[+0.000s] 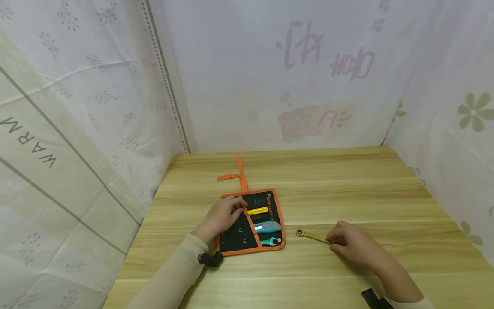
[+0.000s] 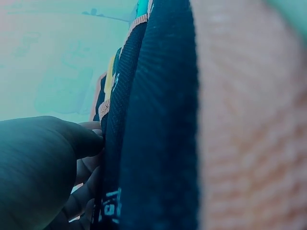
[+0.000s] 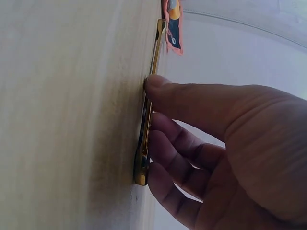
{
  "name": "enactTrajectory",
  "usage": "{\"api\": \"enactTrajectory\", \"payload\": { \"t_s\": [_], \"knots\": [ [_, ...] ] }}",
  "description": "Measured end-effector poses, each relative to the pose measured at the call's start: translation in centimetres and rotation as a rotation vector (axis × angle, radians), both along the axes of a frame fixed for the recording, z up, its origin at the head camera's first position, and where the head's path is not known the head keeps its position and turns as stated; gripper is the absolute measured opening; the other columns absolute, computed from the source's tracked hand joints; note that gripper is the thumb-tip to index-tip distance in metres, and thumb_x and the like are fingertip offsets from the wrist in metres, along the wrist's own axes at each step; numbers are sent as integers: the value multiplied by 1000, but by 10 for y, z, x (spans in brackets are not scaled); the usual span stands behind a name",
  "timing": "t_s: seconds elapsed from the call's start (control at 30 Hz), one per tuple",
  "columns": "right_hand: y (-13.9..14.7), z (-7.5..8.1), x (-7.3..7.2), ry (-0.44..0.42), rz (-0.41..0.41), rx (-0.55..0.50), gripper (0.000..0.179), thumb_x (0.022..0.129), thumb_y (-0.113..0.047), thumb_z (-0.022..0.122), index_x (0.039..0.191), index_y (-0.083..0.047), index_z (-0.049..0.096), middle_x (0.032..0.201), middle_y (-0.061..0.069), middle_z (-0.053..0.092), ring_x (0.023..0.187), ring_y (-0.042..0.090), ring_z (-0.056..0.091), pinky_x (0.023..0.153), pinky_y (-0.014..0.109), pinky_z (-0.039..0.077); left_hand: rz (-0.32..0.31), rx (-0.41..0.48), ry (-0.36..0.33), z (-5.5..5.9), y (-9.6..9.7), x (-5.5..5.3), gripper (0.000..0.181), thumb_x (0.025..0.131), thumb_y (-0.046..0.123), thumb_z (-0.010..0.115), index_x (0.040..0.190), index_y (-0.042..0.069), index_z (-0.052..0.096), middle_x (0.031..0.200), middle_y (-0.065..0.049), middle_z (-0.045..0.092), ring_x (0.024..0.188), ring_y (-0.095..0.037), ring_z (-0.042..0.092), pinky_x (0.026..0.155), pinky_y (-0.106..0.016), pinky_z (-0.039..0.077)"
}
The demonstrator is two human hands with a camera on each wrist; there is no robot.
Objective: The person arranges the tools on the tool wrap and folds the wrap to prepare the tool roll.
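A black tool pouch with orange edging lies unrolled on the table. My left hand rests on its upper left part, thumb and fingers touching the fabric by the pocket edge. Out of the pockets stick a slim yellow tool, a teal utility knife and a green open-end wrench. To the right of the pouch, my right hand pinches a gold ratchet wrench between thumb and fingers. In the right wrist view the wrench lies flat along the tabletop, its ring end towards the pouch.
An orange tie strap runs from the pouch towards the table's back edge. The wooden table is bordered by printed cloth at the back and both sides. A black wrist-camera mount sits by the pouch's lower left corner.
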State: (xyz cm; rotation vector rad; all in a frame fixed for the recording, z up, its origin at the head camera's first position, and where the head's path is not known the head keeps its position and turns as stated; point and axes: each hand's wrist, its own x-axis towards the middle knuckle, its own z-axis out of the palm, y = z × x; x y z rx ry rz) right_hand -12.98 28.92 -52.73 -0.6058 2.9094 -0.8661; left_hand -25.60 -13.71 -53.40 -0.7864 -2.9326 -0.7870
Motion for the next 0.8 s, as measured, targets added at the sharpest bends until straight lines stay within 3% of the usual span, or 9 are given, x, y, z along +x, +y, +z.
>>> {"api": "enactTrajectory", "payload": {
  "t_s": [0.2,0.43,0.57,0.8],
  "knots": [
    [-3,2,1,40,-33,84,17,86,-10,86,94,-23,81,86,-21,58,76,-3,54,68,28,51,10,8,10,-1,0,-1,14,103,20,71,114,27,75,94,13,60,76,-6,56,70,-30,51],
    [-9,1,-2,93,-51,157,20,84,-9,84,84,-25,73,79,-19,53,68,-1,46,61,26,45,22,5,23,-1,-1,0,12,102,21,72,112,27,75,91,14,58,74,-6,55,68,-29,50],
    [-8,1,-2,45,-45,139,23,84,-8,81,82,-25,66,78,-15,51,67,1,46,60,26,44,19,3,24,-1,-1,1,13,102,22,72,113,28,75,92,13,58,74,-6,55,67,-29,50],
    [-1,0,0,-39,14,13,24,90,-6,78,87,-23,62,76,-15,53,67,1,49,60,26,44,9,19,30,-2,-2,2,14,102,23,72,114,28,75,93,14,58,76,-5,56,68,-28,51]
  ]
}}
